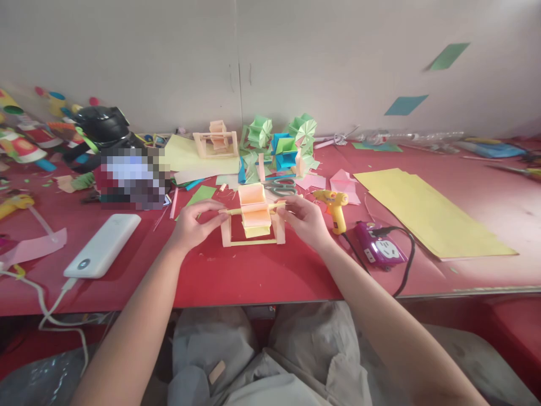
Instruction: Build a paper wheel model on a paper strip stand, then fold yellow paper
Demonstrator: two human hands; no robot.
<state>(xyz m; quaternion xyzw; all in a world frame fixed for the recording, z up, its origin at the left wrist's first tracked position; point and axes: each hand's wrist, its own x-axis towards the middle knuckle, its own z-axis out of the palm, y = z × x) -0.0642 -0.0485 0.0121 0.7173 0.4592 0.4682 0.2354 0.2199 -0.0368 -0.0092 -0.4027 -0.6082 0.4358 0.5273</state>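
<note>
A folded peach and yellow paper wheel (256,211) hangs on a thin rod in a paper stand (276,228) with two side legs and a bottom bar. The stand is upright on the red table in front of me. My left hand (198,221) closes thumb and fingers on the stand's upper left corner, at the rod's end. At the upper right corner, my right hand (304,219) pinches the other side. Behind it lie scissors (281,186) among paper scraps. To the right rests a yellow glue gun (334,207).
A purple power socket (382,248) with a black cord and yellow paper sheets (435,214) lie right. A white power bank (103,246) with a cable is left. Finished paper wheels in green (303,128), blue (284,152) and peach (218,135) stand by the wall.
</note>
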